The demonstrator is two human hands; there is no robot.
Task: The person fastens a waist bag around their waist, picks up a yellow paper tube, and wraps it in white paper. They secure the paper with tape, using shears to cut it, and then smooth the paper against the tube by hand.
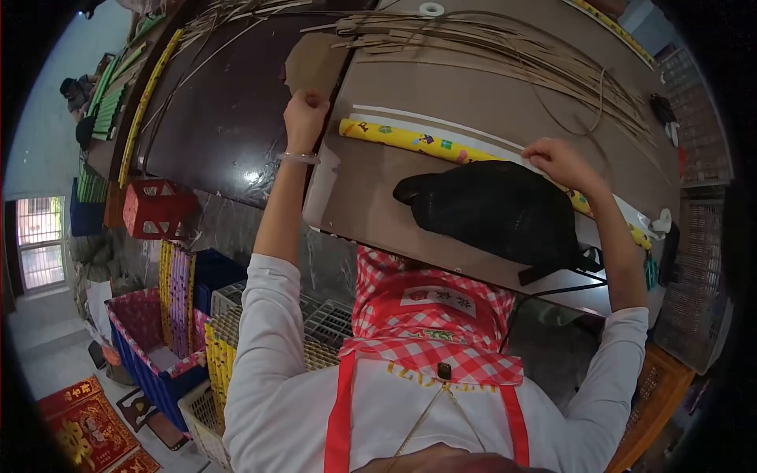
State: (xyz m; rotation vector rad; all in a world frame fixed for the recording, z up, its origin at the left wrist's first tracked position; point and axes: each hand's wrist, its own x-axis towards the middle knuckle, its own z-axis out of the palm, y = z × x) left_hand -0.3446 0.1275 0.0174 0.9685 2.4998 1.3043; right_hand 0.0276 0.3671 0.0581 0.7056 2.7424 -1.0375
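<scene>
My left hand (306,120) is raised over the dark table's edge, its fingers pinched at the lower edge of a flat brown piece (314,65) that looks like paper or card. My right hand (564,163) is over the far side of a long yellow patterned roll (418,140), fingers curled together at the white strip (473,140) behind it. What those fingers hold, if anything, is hidden. A black cloth bag (493,209) with a strap lies in front of the roll and covers part of it.
Thin brown strips (505,51) lie in a long bundle across the back of the table, beside a white tape roll (431,9). At left stand a red plastic stool (160,209) and a blue bin (142,355) with patterned rolls. A person (76,93) is far left.
</scene>
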